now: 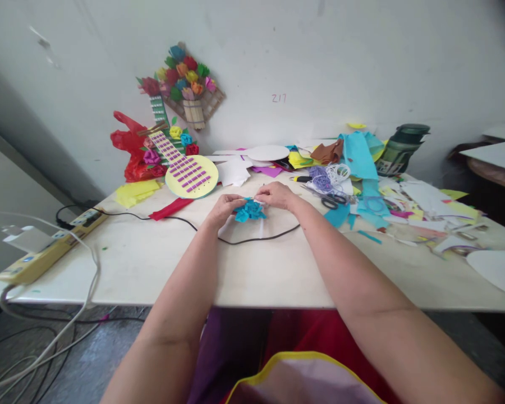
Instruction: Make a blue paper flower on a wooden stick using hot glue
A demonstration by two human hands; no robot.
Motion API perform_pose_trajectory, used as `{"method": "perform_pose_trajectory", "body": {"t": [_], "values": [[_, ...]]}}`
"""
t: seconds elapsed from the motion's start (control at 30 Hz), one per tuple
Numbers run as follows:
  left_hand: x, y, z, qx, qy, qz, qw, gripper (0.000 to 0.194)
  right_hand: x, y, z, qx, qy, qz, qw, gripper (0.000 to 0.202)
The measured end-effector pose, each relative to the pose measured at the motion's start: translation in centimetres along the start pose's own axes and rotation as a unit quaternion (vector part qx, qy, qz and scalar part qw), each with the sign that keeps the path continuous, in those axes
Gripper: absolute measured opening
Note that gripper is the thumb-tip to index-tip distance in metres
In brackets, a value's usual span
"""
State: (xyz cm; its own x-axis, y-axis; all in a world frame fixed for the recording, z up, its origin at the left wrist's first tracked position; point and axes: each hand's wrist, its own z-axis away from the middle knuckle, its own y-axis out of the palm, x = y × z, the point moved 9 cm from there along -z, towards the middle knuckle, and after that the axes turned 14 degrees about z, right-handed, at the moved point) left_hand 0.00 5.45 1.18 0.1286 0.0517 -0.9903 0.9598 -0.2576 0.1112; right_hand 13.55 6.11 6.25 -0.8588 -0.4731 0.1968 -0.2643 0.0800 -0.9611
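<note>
A blue crepe-paper flower (251,210) with ruffled petals is held just above the table between my two hands. My left hand (226,209) pinches its left edge, fingers closed. On its upper right side, the fingers of my right hand (276,196) are pressed together at a small whitish bit I cannot make out. Beneath the flower lies a pale piece (258,229), and a black cord (252,241) curves in front of it. A yellow guitar-shaped cutout (210,174) with purple strips rests behind my left hand.
Scissors (334,201), yarn (322,178), blue crepe paper (359,154) and many scraps (425,207) cover the right side. A green bottle (403,150) stands behind them. At left are a power strip (46,249) and red plastic bag (130,146). Paper flowers (185,76) lean against the wall.
</note>
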Motion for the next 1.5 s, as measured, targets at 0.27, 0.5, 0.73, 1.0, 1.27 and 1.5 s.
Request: {"method": "perform_pose_trajectory", "body": {"t": [0.27, 0.5, 0.73, 1.0, 1.27, 1.5], "values": [[-0.6, 0.2, 0.4, -0.004, 0.005, -0.009, 1.0, 0.033, -0.4, 0.7, -0.4, -0.019, -0.03, -0.094, 0.995, 0.032], [-1.0, 0.1, 0.5, -0.01, 0.019, -0.016, 1.0, 0.031, -0.6, 1.5, -0.9, -0.007, -0.038, -0.146, 0.989, 0.033], [-1.3, 0.0, 0.3, -0.014, 0.037, -0.042, 0.998, 0.029, -0.2, 1.3, -0.9, -0.013, -0.036, -0.144, 0.989, 0.033], [-1.5, -0.1, 0.4, -0.022, 0.044, -0.055, 0.997, 0.026, -0.2, 1.6, -1.0, -0.007, -0.025, -0.122, 0.992, 0.029], [-0.9, -0.4, 0.1, -0.034, 0.029, -0.008, 0.999, 0.023, 0.2, 1.0, -0.9, -0.029, -0.038, -0.094, 0.994, 0.026], [0.4, -0.9, -0.1, -0.055, -0.018, 0.06, 0.996, 0.018, 1.0, 0.1, -0.6, -0.057, -0.04, -0.012, 0.998, 0.024]]}}
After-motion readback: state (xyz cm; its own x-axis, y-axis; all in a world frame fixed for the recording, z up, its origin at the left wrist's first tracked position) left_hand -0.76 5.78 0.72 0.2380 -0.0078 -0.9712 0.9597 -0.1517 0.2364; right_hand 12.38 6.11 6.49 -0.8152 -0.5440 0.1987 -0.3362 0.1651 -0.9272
